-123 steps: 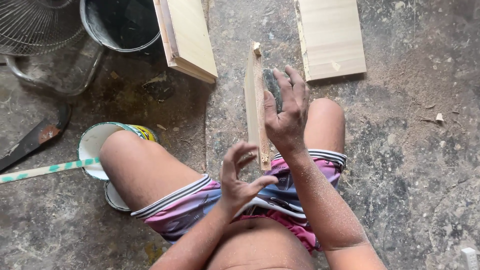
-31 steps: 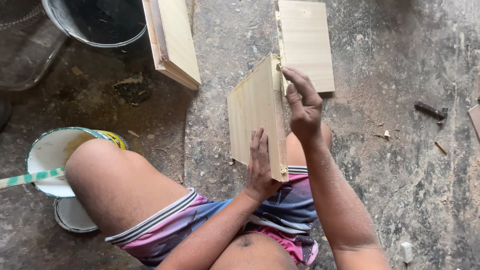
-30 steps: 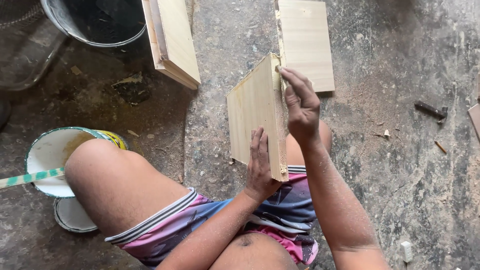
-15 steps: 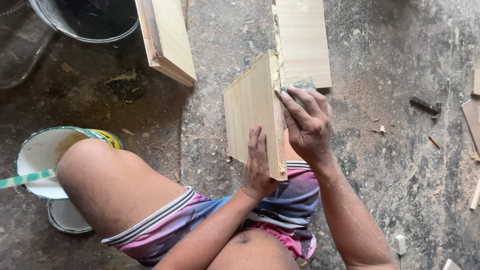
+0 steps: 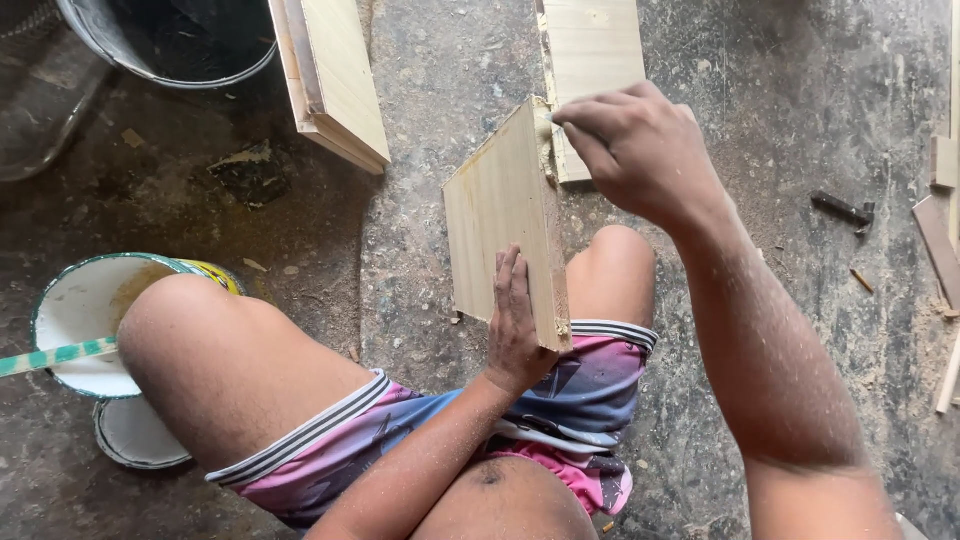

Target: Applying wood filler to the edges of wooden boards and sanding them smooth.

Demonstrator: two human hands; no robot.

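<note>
- While half a second back our right hand lay flat over the upper right corner of the board with a grey sanding pad under the fingers, we now see the right hand [image 5: 640, 150] lifted toward one o'clock, fingertips pinched together at the board's top corner; whether the pad is still tucked inside, we cannot tell.
- We read that as the rubbing stroke pausing at the top end of the edge, with the hand bunched rather than pressing flat.
- Our left hand [image 5: 518, 325] has not shifted: palm and straight fingers lie flat against the near face of the wooden board [image 5: 500, 215], steadying it, not wrapped around it.
- That board stands tilted on its lower edge between our knees, its bottom corner resting by the striped shorts [image 5: 600, 350].
- From the left hand the board rises toward twelve o'clock; the right hand meets it at its far top corner.
- Beyond, at twelve o'clock, a second pale board [image 5: 595, 60] lies flat on the dusty concrete floor [image 5: 800, 120]; a white bowl [image 5: 85, 320] sits at nine o'clock.
</note>
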